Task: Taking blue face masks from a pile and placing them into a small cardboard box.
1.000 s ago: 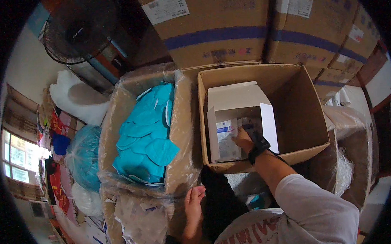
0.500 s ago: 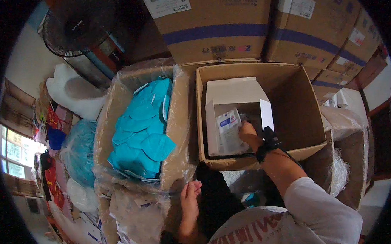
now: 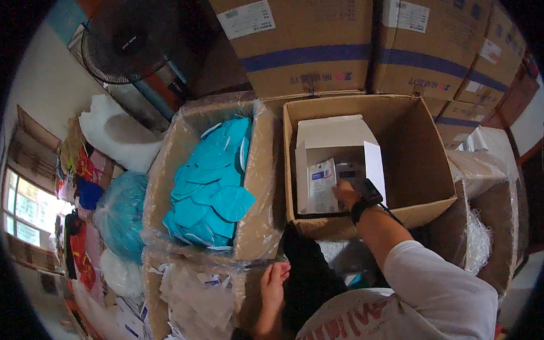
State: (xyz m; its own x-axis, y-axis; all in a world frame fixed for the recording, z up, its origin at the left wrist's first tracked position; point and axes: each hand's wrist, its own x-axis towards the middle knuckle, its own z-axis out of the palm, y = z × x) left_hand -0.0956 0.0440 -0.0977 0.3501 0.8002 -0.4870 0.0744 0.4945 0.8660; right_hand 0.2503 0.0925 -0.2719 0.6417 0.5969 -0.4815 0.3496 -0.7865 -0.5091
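A clear plastic packet (image 3: 322, 179) with a blue-marked label stands in an open white carton (image 3: 329, 132). That carton sits inside a brown cardboard box (image 3: 415, 165). My right hand (image 3: 346, 195) reaches into the carton, its bunched fingers closed at the packet's right edge; the fingertips are partly hidden. Below the left box my left hand (image 3: 274, 281) hangs by my leg, fingers curled together with nothing seen in them. Left of the brown box, a plastic-lined cardboard box (image 3: 250, 225) holds a heap of turquoise folded masks (image 3: 209, 184).
A cardboard box with crumpled clear plastic bags (image 3: 201, 298) stands at the near left. Turquoise items fill a tied bag (image 3: 122, 211) farther left. Stacked cartons (image 3: 306, 46) rise at the back, beside a black fan (image 3: 127, 43). White shredded strands (image 3: 479, 240) lie in a box at right.
The packet has gone from tilted to more upright and sits lower in the white carton, my right hand moving down with it. The whole view has shifted slightly. My left hand stays curled.
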